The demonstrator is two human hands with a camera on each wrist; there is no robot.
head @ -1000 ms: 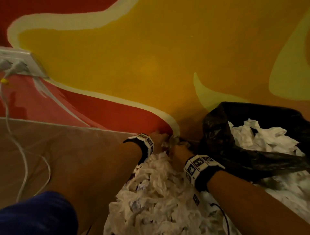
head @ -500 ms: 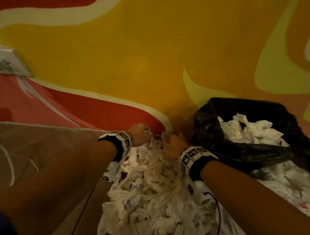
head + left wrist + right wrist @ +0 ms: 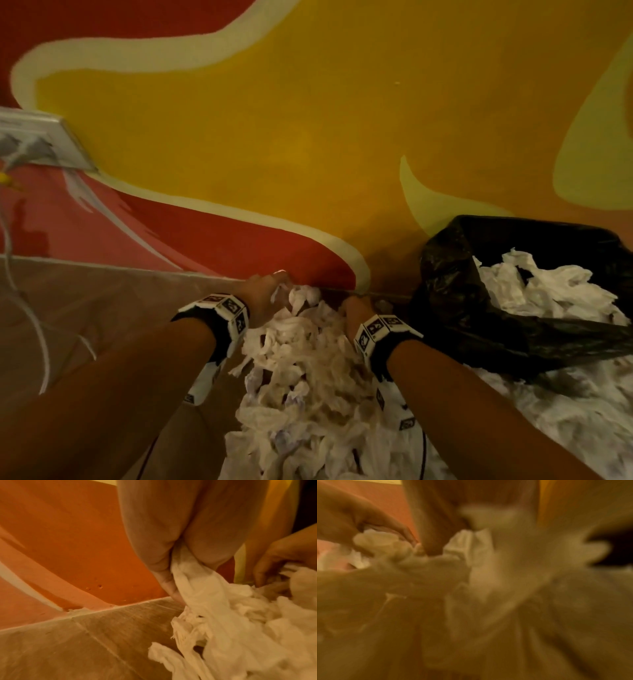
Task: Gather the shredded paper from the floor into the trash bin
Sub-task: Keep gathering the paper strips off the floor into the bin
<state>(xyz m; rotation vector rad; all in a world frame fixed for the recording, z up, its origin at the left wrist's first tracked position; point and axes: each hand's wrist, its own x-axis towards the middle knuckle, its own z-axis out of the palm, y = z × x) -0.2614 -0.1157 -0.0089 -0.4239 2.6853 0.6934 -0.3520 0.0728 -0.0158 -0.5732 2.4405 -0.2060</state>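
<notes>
Two bare forearms reach forward from the bottom of the head view toward the foot of a painted wall (image 3: 274, 120), which fills the upper frame in red, yellow and cream swirls. Each wrist wears a black band with white coded tags.

The left hand (image 3: 265, 296), just left of centre, is curled round a wad of paper (image 3: 308, 370). In the left wrist view, a strip hangs out from between its closed fingers (image 3: 159, 555). The right hand (image 3: 356, 311), just beside it at centre, is buried in the far end of the same pile. In the right wrist view, which is heavily blurred, paper bunches around its fingers, but whether they grip it I cannot tell.

The white paper lies in a thick heap on the brown floor (image 3: 102, 325), running from the hands down to the bottom edge and spreading to the lower right.

At right, touching the heap, stands the bin (image 3: 452, 291), lined with a black bag. More white paper sits inside it.

At upper left, a white socket (image 3: 44, 140) is fixed to the wall, and a cable (image 3: 37, 329) trails from it down the left edge.
</notes>
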